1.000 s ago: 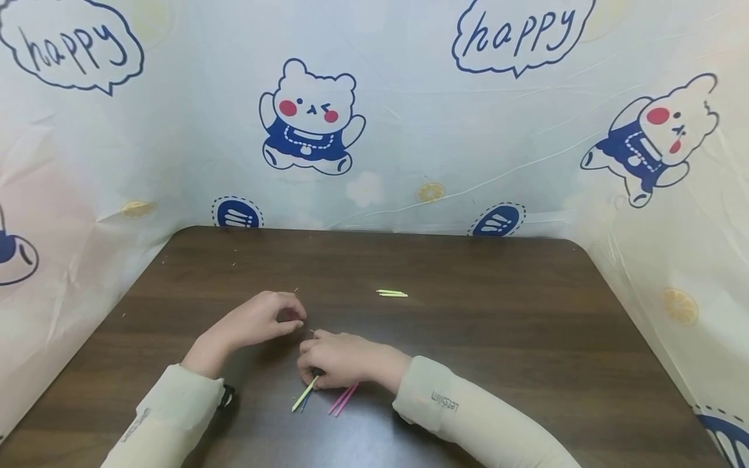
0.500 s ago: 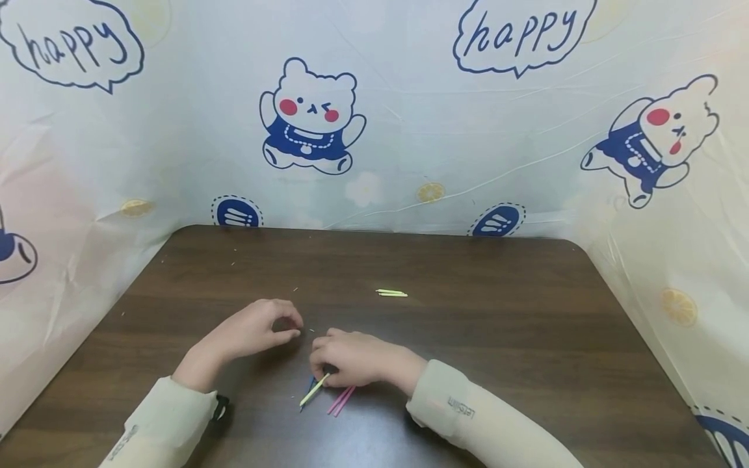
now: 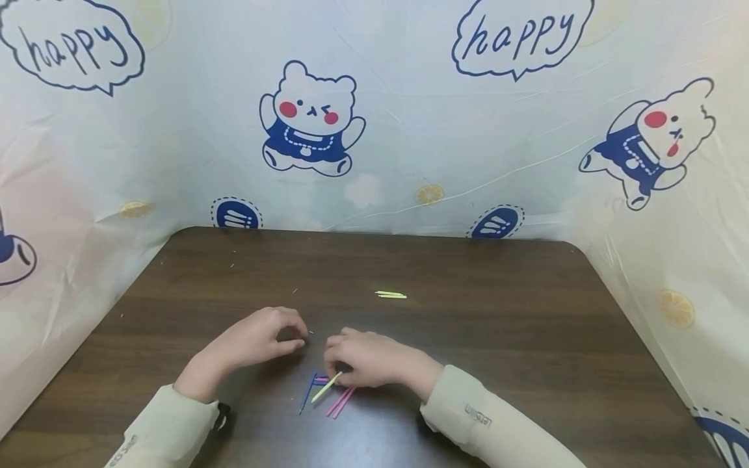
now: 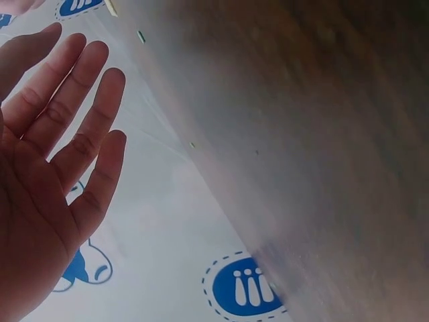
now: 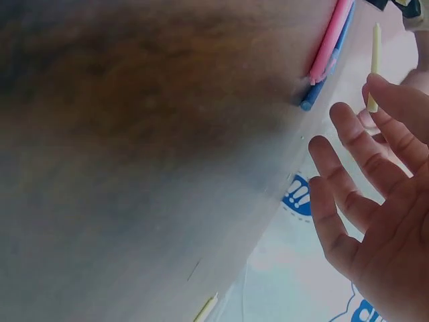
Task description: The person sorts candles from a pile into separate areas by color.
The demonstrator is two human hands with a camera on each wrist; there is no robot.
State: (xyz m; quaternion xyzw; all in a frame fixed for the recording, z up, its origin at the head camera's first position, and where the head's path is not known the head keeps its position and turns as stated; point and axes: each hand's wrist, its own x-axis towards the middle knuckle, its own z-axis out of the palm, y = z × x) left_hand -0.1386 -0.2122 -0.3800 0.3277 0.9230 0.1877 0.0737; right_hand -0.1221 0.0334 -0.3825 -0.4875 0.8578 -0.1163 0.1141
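Observation:
My right hand [image 3: 371, 357] pinches a thin yellow stick, like a slim candle [image 3: 325, 389], between thumb and index finger; the right wrist view shows the yellow stick [image 5: 375, 60] raised off the table, its other fingers loosely spread. Under it lie a slanting blue stick [image 3: 307, 392], a short visible stretch of blue and pink sticks [image 3: 321, 379] partly hidden by the hand, and two pink sticks [image 3: 341, 403] side by side. My left hand [image 3: 260, 335] hovers to the left, fingers relaxed; in the left wrist view the left hand [image 4: 53, 154] holds nothing.
Two yellow sticks [image 3: 391, 294] lie farther back on the dark wooden table [image 3: 497, 312]. Tiny pale scraps [image 3: 295, 290] are scattered at the left. A printed curtain [image 3: 398, 130] rises around the table's back and sides.
My right hand has shifted to the right with the yellow stick, uncovering more of the blue and pink sticks. The left hand has come slightly nearer the front.

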